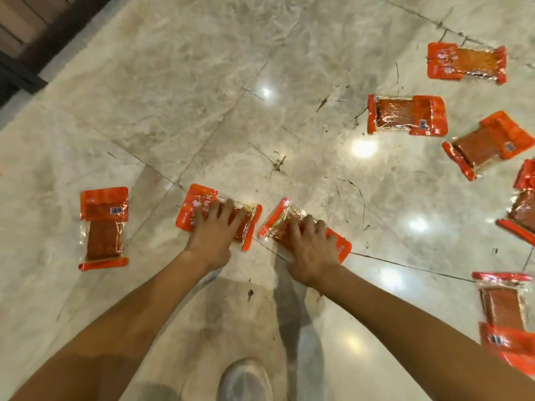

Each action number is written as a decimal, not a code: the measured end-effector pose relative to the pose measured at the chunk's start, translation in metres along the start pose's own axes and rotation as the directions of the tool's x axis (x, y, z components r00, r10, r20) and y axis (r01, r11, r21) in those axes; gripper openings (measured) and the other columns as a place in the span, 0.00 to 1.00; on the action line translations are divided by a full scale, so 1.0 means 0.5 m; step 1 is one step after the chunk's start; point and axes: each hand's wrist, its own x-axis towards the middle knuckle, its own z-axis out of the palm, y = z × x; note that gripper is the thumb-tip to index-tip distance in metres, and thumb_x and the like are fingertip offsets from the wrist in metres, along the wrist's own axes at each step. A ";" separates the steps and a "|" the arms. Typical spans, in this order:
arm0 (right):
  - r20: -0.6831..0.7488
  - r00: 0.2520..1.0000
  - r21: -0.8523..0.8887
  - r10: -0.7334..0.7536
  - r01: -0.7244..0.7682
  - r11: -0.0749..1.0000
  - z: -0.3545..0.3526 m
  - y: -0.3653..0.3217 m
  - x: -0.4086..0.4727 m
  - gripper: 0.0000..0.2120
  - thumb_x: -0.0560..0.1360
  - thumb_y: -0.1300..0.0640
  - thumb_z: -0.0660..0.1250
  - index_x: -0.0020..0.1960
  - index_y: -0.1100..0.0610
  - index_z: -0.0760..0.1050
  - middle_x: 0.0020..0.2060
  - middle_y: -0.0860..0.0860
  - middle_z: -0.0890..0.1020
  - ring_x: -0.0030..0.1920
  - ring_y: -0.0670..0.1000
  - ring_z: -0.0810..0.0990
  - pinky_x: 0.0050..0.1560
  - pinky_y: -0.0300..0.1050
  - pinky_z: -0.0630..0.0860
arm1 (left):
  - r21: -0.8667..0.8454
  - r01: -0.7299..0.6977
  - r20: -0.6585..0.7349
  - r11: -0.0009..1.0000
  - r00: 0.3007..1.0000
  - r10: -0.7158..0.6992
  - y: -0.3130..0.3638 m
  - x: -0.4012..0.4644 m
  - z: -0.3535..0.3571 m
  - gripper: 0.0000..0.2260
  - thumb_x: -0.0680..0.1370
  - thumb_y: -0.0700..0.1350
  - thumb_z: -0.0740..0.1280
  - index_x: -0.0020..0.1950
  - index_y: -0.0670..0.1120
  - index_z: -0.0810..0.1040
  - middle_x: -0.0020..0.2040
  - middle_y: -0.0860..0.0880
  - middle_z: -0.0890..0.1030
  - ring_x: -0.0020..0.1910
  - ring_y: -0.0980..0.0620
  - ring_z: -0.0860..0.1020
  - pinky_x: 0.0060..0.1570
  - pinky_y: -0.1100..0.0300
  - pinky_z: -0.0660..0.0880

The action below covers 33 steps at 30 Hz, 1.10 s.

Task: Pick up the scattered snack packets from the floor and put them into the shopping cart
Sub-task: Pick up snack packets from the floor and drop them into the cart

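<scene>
Left hand flat on packet under left hand, fingers spread, pressing, not curled. Right hand on packet under right hand, fingers bent over its middle; grasp or mere press: cannot tell. Both packets on marble floor, near each other, not touching. Left one's long axis runs left-right, printed end left; right one's slants up-left. Lone packet well left of left hand, long axis upright. More packets scattered right of right hand. Open floor ahead of both hands. Dark wall base far upper left. Shoe between forearms.

Both hands on floor packets
</scene>
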 end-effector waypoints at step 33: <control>0.101 0.995 0.937 -0.028 -0.104 -0.335 -0.670 0.138 -0.402 0.24 0.74 0.70 0.68 0.67 0.56 0.74 0.59 0.57 0.83 0.58 0.60 0.83 0.59 0.59 0.79 | -0.866 0.064 0.004 -0.497 0.993 0.122 -0.083 -0.319 -0.728 0.18 0.71 0.32 0.70 0.60 0.41 0.78 0.47 0.43 0.87 0.43 0.46 0.87 0.42 0.52 0.83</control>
